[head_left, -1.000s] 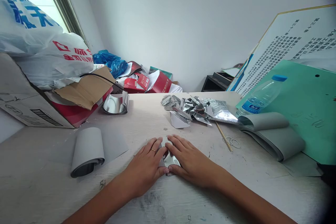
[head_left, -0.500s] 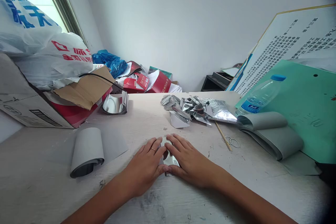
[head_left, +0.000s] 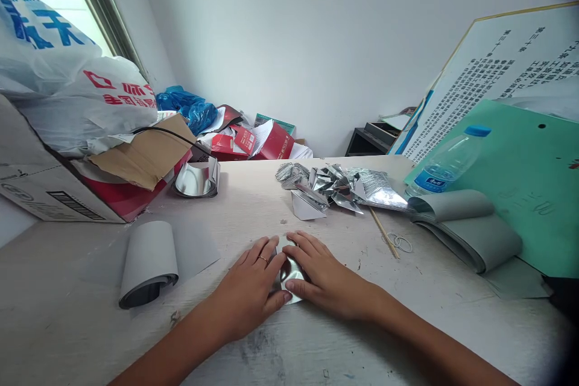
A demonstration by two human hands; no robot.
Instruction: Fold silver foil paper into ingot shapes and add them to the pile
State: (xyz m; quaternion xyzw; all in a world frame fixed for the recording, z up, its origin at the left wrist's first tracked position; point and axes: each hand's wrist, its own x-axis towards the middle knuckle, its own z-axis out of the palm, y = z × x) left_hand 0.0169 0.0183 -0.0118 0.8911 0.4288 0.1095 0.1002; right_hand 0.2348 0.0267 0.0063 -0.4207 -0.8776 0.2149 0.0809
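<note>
A small shiny silver sheet lies on the white table between my two hands, its left and right parts hidden under the fingers. My left hand, with a ring on one finger, rests flat along the sheet's left side. My right hand lies over the right side, its fingers stretched forward and its thumb on the silver surface. Both hands are open and press down from above. Beyond them is a heap of crumpled silver foil pieces.
Left stands a grey curled roll on a translucent sheet, with a silver roll behind it near a cardboard box. Rightward are a wooden stick, rubber bands, grey folded sheets, a plastic bottle and a green board.
My right thumb has shifted up and away from the left thumb, so more of the silver sheet shows between them. The left hand has hardly moved.
</note>
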